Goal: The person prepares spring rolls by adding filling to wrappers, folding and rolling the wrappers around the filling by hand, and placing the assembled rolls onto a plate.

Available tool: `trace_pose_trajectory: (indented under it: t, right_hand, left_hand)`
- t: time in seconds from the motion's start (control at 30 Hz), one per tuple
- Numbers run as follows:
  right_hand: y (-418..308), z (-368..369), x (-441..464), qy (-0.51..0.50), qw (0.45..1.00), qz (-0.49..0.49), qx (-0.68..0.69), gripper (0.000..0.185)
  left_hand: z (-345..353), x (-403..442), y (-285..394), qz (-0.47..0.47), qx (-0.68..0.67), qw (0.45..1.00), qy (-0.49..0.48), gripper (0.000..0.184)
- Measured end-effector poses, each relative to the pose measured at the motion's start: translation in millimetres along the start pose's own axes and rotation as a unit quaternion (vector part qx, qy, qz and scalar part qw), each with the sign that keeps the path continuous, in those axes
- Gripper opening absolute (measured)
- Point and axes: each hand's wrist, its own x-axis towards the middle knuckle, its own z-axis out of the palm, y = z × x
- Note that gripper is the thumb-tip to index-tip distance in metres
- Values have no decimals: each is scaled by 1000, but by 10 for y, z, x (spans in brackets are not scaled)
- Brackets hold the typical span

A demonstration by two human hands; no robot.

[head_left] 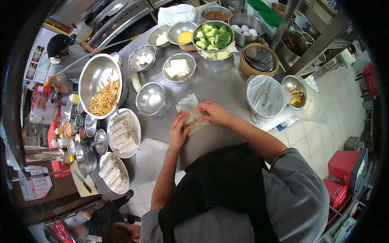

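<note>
Both hands are at a thin white wrapper point(187, 103) lying on the steel table. My left hand point(178, 126) holds its left edge with bent fingers. On the opposite side my right hand point(212, 112) pinches the wrapper's right part. A little filling seems to show between the hands, too small to make out. To the left, a tilted steel bowl point(90, 75) holds shredded filling point(106, 97) with a utensil in it. Rolled white wrappers lie on two oval plates, an upper one point(122, 133) and a lower one point(114, 173). An empty steel bowl point(150, 98) stands nearer the hands.
Across the table point(219, 85) stand bowls of broccoli point(212, 35), eggs point(246, 30) and white blocks point(177, 68), plus a bamboo steamer point(259, 59) and a plastic-covered container point(266, 96). A knife point(83, 182) lies lower left. One co-worker point(67, 56) stands upper left; others are at lower left.
</note>
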Motion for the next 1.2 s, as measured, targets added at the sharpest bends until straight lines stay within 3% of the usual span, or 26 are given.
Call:
trace_pose_trajectory:
  t: [0.1,0.2,0.6,0.7,0.9,1.0,1.1,1.2]
  right_hand:
    - [-47,-109,-85,-6,989,-80,-126,29]
    - [33,-63,-209,-35,963,-144,-223,25]
    - [136,76,-346,-68,896,-233,-373,16]
    - [117,103,-318,-58,891,-237,-383,15]
    - [93,115,-213,-26,934,-179,-309,15]
    - [10,54,-231,-46,947,-155,-277,18]
    - [30,42,-227,-14,928,-226,-294,20]
    - [4,59,-251,-27,926,-206,-314,22]
  left_hand:
    - [-148,-134,56,35,114,993,-24,36]
    - [-188,-228,133,70,126,983,-111,33]
    - [59,-267,240,58,133,987,-71,37]
    - [117,-273,255,55,156,985,-58,38]
    - [156,-293,270,31,119,992,-34,40]
    - [173,-318,205,-36,53,998,-22,33]
    - [140,-334,144,-35,17,999,-18,31]
    - [86,-322,120,-3,53,998,-35,31]
